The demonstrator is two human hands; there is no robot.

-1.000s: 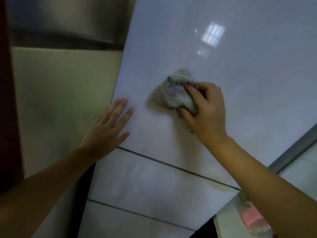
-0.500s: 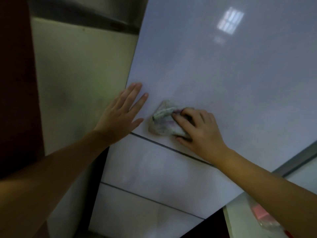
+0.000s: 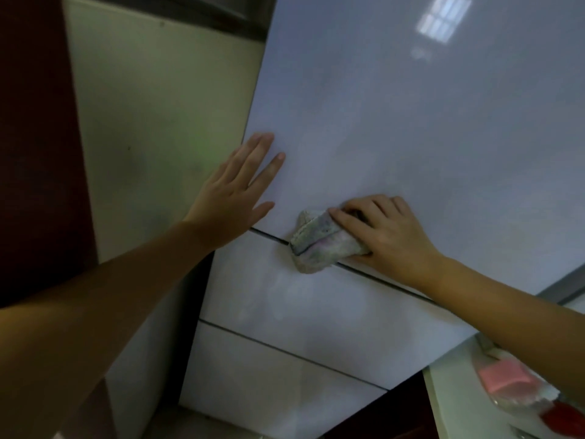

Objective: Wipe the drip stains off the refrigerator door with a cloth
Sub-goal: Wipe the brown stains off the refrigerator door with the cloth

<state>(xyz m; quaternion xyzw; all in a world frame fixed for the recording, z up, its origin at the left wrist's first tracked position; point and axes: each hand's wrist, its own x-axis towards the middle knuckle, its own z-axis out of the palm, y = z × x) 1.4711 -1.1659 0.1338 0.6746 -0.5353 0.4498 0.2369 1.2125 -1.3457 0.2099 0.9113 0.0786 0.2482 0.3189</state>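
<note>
The cloth [image 3: 323, 240] is bunched, grey-white with faint purple marks, and pressed against the refrigerator door [image 3: 411, 122] at its bottom edge. It straddles the dark seam [image 3: 272, 237] between the door and the drawer front [image 3: 300, 299] below, nearer the door's bottom left corner than its right.

The right hand [image 3: 389, 229] has its fingers curled over the top of the cloth and its thumb beneath, gripping it against the surface. The left hand [image 3: 234, 198] has straight, slightly spread fingers and lies flat on the door at its left edge, just above the bottom left corner. Its heel overhangs that edge. The hands are near each other but apart.

The door surface is glossy white, with a window reflection [image 3: 443, 19] near the top right. Drip stains cannot be made out at this sharpness.

Below the drawer front run a second seam [image 3: 285, 350] and a second drawer front [image 3: 269, 384]. A cream panel [image 3: 152, 122] stands left of the refrigerator. At the lower right is a white counter [image 3: 452, 407] carrying a pink block [image 3: 503, 378] in clear wrapping, partly hidden by the right forearm.
</note>
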